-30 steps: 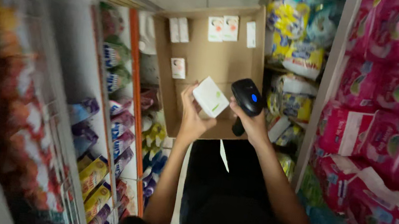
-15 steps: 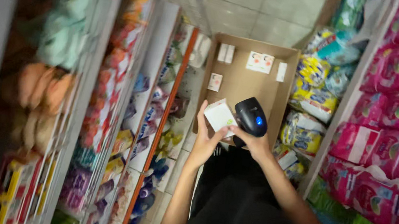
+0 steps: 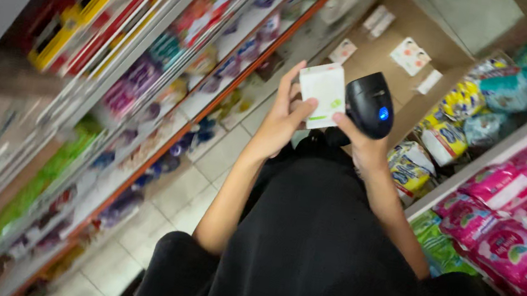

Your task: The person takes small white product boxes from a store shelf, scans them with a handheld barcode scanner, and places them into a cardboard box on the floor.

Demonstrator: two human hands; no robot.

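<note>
Tiled shop aisle [image 3: 207,175] between stocked shelves [image 3: 152,76] — left hand [image 3: 280,120] grips white box [image 3: 322,95], right hand [image 3: 363,146] black scanner [image 3: 369,105].

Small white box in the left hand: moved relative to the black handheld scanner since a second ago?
Yes. The small white box now sits closer to the black handheld scanner, nearly touching.

The small box [image 3: 323,94] sits in the left hand [image 3: 280,120], just left of the handheld scanner [image 3: 368,107], which the right hand [image 3: 364,147] grips from below; box and scanner nearly touch; beyond both lies an open cardboard carton [image 3: 380,55] on the tiled floor [image 3: 207,175], with small packets [image 3: 410,55] inside it; shelves of goods [image 3: 124,92] run along the left; stacked soft packs [image 3: 507,215] fill the racks on the right
</note>
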